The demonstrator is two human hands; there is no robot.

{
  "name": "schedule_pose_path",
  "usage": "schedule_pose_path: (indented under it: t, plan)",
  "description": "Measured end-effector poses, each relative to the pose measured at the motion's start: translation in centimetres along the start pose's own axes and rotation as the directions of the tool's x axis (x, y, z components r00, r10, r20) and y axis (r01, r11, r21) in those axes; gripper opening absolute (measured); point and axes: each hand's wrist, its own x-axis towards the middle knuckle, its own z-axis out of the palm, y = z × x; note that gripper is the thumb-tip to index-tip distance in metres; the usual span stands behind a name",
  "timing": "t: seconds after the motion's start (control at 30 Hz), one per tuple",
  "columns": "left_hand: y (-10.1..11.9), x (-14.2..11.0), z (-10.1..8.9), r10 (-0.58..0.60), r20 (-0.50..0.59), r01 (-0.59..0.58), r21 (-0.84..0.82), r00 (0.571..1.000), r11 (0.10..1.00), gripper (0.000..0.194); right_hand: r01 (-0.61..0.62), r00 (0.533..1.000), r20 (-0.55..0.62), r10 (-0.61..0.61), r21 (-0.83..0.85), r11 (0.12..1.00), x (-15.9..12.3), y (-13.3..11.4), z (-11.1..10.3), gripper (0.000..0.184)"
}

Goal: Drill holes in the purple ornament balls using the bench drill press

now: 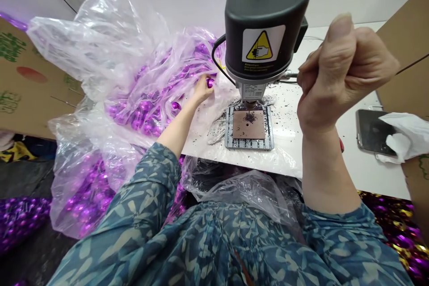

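My left hand (202, 90) is closed around a shiny purple ball (210, 83), at the edge of a clear plastic bag. More purple balls (144, 111) fill that bag. To the right, my right hand (335, 71) makes a fist on the feed lever (292, 75) of a black drill press (264, 13); the fingers hide the lever's end. Under the press, a brown square board (239, 130) with a small dark hole lies on the grey slotted base (229, 142). Dark shavings (250, 117) are heaped on the board beneath the chuck.
Dark crumbs are scattered over the white tabletop (288, 129). Crumpled clear plastic (110, 22) rises at the left, beside a cardboard box (36, 85). A phone (370, 132) and white tissue (410, 132) lie at the right. Purple and gold balls (398, 228) sit below the table's right edge.
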Motion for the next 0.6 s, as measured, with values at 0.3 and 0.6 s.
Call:
schedule_pose_path:
  t: [0.3,0.6]
  plan:
    - [7.2,-10.7,-4.8,-0.052,0.210,0.136,-0.408,0.976,0.903,0.071,0.065,0.996,-0.057,-0.063,0.026,0.998,-0.1,0.3,0.4,0.059]
    - [8.5,-15.0,2.1,0.027,0.268,0.116,-0.503,0.963,0.857,0.073,0.024,0.999,-0.022,-0.025,-0.044,0.999,-0.1,-0.3,0.6,0.065]
